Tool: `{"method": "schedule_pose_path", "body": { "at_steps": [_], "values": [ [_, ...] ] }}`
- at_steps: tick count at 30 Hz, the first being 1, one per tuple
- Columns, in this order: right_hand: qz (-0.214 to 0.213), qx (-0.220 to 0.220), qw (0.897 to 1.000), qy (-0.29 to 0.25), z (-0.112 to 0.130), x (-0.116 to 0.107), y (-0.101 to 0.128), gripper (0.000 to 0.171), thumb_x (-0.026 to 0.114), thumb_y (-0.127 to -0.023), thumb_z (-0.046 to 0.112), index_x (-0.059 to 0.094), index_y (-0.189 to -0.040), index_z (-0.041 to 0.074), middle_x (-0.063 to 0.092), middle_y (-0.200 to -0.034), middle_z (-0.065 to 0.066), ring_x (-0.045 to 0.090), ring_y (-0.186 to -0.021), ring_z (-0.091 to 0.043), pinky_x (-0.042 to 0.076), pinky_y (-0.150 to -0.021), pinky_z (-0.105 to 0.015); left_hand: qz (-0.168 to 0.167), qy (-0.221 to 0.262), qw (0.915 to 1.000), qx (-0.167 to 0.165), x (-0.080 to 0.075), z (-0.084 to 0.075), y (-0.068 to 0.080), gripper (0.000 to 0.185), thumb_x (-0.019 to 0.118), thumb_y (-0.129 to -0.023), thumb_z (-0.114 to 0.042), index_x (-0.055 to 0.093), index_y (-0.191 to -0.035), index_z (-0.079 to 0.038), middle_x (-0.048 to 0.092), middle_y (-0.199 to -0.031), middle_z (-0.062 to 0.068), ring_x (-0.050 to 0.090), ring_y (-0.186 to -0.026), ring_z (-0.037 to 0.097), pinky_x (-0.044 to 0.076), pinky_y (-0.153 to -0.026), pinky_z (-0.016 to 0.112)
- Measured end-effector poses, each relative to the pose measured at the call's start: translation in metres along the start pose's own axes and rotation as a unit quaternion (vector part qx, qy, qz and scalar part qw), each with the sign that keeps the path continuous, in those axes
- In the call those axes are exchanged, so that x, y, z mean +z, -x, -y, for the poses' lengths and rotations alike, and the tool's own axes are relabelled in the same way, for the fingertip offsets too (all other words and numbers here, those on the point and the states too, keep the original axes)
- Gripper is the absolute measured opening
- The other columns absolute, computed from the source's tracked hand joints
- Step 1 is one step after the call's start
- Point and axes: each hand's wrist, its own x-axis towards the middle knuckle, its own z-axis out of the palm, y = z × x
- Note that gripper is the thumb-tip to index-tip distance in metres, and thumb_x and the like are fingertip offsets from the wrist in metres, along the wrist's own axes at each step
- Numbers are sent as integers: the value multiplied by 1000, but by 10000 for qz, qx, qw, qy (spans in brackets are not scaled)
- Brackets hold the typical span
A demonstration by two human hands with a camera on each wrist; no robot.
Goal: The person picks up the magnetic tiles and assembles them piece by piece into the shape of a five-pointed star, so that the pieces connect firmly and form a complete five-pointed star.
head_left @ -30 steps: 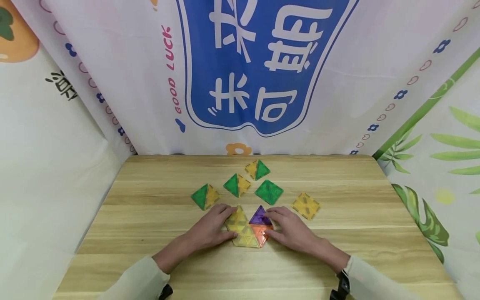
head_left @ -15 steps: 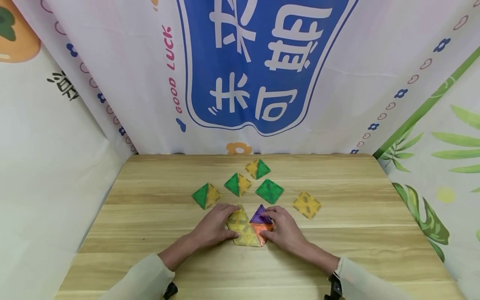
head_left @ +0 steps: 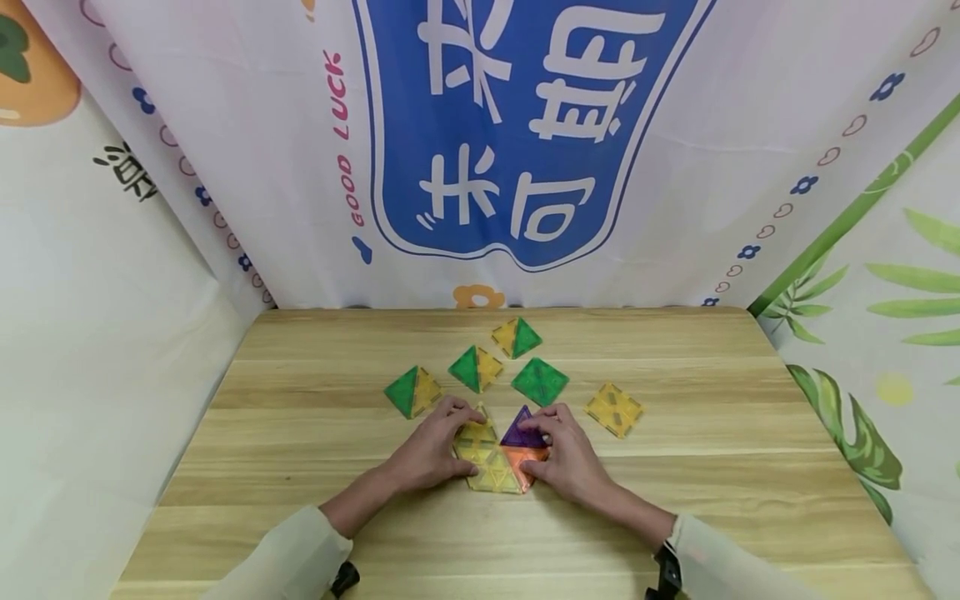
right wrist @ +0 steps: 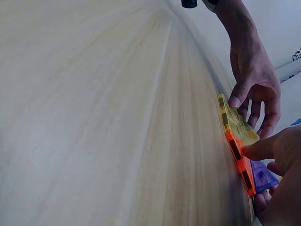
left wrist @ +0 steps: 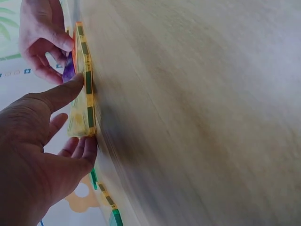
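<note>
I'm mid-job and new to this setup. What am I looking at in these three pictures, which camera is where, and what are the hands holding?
No machine here: a person's two bare hands. The wide picture comes from a head camera looking down at a wooden table. The two tilted close-ups come from cameras on each wrist. The left hand holds the yellow triangle tiles; the right hand holds the purple tile and orange tile joined to them. Behind lie three green-and-yellow tile pairs, a green tile and a yellow square tile.
</note>
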Motion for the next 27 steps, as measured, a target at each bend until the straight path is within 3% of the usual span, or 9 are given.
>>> {"method": "schedule_pose_path", "body": {
  "at_steps": [8, 12, 16, 19, 22, 27],
  "values": [
    [336, -342, 9987, -152, -8, -3, -2, 39, 95, -77, 8, 77, -112, 12, 72, -114, -2, 68, -104, -22, 58, -85, -33, 430, 562, 9974, -123, -4, 8, -7, 52, 96, -78, -11, 72, -124, -7, 62, -127, 8, 57, -118, 24, 53, -102, 45],
    [533, -305, 9977, -292, -9, -5, -3, 40, 93, -79, 7, 75, -114, 13, 71, -113, 1, 68, -107, -20, 58, -89, -32, 554, 906, 9943, -114, -5, 13, -12, 45, 93, -79, -5, 73, -119, -6, 64, -120, 7, 57, -108, 22, 52, -92, 37],
    [807, -124, 9940, -722, -10, -9, -5, 45, 91, -81, 4, 71, -120, 12, 68, -122, -5, 66, -110, -22, 58, -89, -29, 611, 1184, 9910, -132, -8, 15, -12, 43, 91, -81, -3, 71, -119, -8, 63, -121, 6, 55, -105, 21, 50, -89, 33],
    [1132, 113, 9832, -1424, -12, -13, -7, 48, 88, -84, 1, 65, -126, 8, 67, -125, -13, 68, -110, -26, 59, -85, -27, 670, 1480, 9864, -265, -11, 15, -11, 43, 87, -84, -1, 69, -122, -12, 60, -127, 4, 52, -101, 20, 48, -84, 29],
    [1440, 348, 9655, -2139, -17, -16, -10, 49, 84, -87, -2, 61, -130, 2, 70, -123, -20, 71, -107, -28, 61, -84, -27, 768, 1834, 9794, -355, -14, 15, -11, 42, 83, -88, 2, 67, -124, -13, 56, -130, 6, 48, -94, 21, 44, -77, 26],
    [1816, 548, 9425, -2752, -23, -20, -14, 48, 81, -88, -6, 58, -131, -2, 70, -124, -23, 71, -108, -29, 62, -83, -29, 988, 2270, 9685, -268, -16, 17, -14, 38, 77, -91, 7, 64, -122, -10, 53, -132, 10, 47, -91, 19, 43, -73, 23]
  ]
}}
